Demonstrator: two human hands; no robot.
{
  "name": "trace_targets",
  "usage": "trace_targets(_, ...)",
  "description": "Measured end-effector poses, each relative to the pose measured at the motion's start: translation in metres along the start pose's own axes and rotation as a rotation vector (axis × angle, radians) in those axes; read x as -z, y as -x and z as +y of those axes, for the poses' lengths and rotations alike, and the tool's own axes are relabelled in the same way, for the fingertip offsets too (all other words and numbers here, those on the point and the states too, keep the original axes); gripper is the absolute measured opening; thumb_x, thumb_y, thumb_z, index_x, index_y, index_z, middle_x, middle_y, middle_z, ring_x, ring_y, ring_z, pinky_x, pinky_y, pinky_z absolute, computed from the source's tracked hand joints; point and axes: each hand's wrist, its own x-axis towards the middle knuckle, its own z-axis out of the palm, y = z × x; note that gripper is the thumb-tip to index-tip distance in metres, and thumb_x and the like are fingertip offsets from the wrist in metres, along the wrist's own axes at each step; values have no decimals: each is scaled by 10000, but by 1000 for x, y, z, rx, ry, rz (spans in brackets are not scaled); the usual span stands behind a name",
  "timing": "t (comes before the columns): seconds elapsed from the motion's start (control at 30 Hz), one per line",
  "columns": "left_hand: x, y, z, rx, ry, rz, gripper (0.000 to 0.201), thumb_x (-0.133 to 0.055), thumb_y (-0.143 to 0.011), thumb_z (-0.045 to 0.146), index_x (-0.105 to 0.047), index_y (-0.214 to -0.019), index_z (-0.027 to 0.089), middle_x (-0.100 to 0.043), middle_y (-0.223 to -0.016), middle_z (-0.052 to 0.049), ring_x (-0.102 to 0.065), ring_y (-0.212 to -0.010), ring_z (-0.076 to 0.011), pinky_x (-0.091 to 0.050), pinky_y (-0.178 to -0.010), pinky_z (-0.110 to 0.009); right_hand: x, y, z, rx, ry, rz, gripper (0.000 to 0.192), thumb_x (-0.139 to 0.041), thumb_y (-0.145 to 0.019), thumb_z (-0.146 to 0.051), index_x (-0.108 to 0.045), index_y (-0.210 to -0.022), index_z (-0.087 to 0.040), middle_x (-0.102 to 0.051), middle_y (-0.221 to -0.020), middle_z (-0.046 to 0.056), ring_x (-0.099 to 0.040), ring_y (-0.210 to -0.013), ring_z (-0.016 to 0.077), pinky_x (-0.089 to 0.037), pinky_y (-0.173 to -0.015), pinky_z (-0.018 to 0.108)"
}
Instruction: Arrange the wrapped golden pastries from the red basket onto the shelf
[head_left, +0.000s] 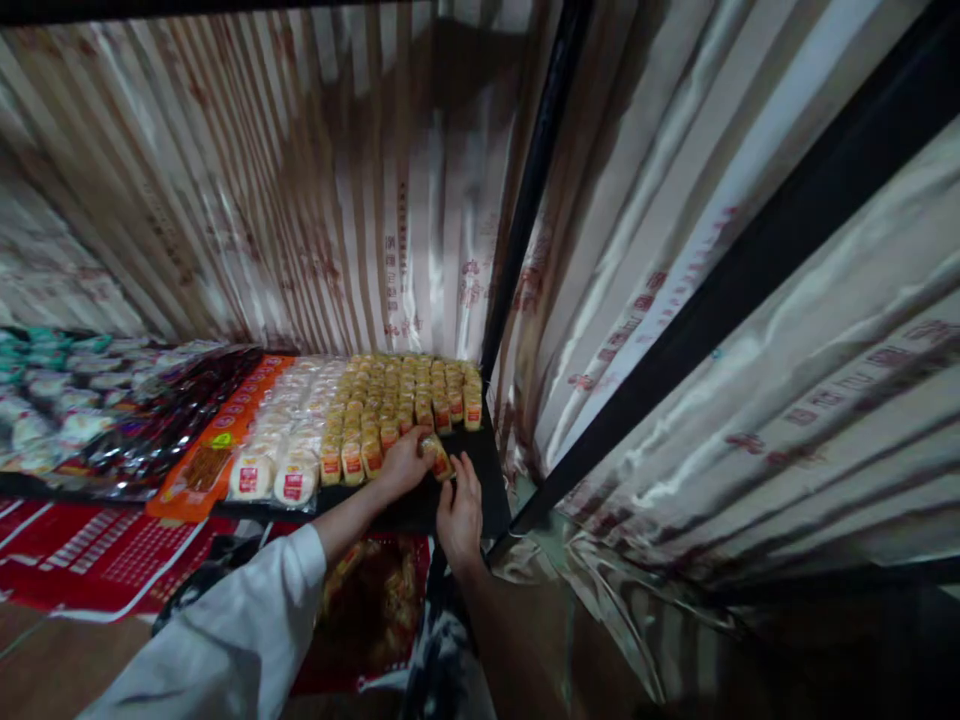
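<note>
Glossy striped plastic sheeting (315, 190), creased and printed with red characters, hangs behind a dark shelf (491, 490) framed by black metal bars (536, 170). On the shelf, small yellow packets (409, 390) with red labels stand in tight rows; left of them lie round white buns (274, 475), an orange pack (206, 465) and dark shiny wrappers (176, 415). At the near right end of the rows, the left hand (405, 462), in a white sleeve, has its fingers closed around one tilted packet (436, 457). The right hand (459, 510) rests just beside it, fingers loosely apart, tips at the packet.
</note>
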Motion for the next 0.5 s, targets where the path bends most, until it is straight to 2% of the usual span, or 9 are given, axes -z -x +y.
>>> trace_targets(0.1,-1,-26,21,-8,-121,50,398,-511,-786,180,-529,-1184,162,-612,-1179,-74,-584,-1020,-172,-440,-895,-273,-7,-25,11,1,65,42,445,-304,-848,-143,-506,-1243,-110,-395,-1392,133,-315,-1293,231,-322,-1047,436)
trace_targets(0.23,-1,-46,40,27,-214,70,352,-485,-818,227,-548,-1162,189,-626,-1164,-70,-596,-1014,-174,-446,-854,-254,-19,-56,26,-29,185,57,487,-310,-811,-66,-531,-1240,-128,-344,-1433,116,-235,-1337,256,-301,-1054,446)
trace_targets(0.37,-1,-59,45,53,-274,101,358,-477,-822,245,-548,-1168,190,-637,-1146,-75,-601,-1018,-181,-445,-846,-253,-30,-75,40,-57,285,-19,564,-352,-734,-6,-519,-1262,-113,-338,-1444,120,-217,-1344,301,-328,-1019,464)
trace_targets(0.5,-4,-70,41,39,-293,96,344,-470,-827,247,-561,-1154,192,-631,-1161,-72,-594,-1037,-186,-444,-861,-258,-32,-82,51,-67,333,-33,629,-341,-689,33,-504,-1278,-113,-347,-1445,103,-247,-1335,295,-350,-995,451)
